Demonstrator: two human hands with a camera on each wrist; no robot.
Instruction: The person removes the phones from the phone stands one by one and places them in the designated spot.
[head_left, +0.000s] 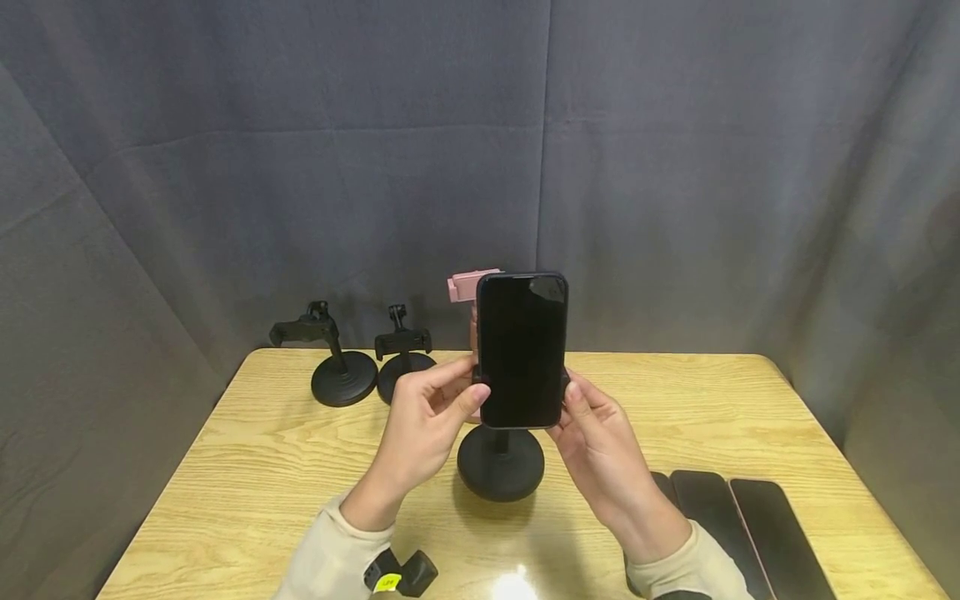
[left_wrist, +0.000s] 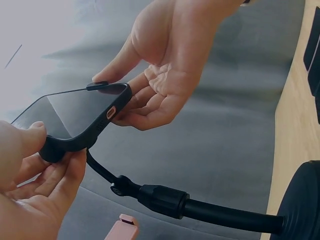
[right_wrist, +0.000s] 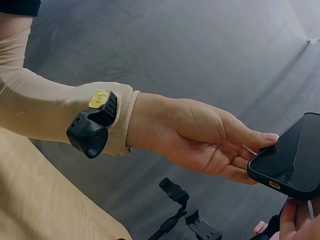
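A smartphone (head_left: 522, 350) in a black case stands upright, dark screen facing me, at the head of a black phone stand (head_left: 501, 465) with a round base. My left hand (head_left: 420, 425) pinches the phone's left edge, thumb in front and fingers behind. On the opposite edge my right hand (head_left: 600, 442) grips the phone low down, its thumb by a black clamp end. The left wrist view shows the stand's jointed pole (left_wrist: 162, 200) running up behind the phone (left_wrist: 75, 112). Most of the holder's clamp is hidden behind the phone and fingers.
Two black phone stands, one at the back left (head_left: 343, 379) and one beside it (head_left: 405, 342), stand on the wooden table (head_left: 247, 483). Behind the phone rises a pink phone stand (head_left: 472, 285). Several dark phones (head_left: 780, 533) lie at the front right. Grey curtains (head_left: 360, 183) surround the table.
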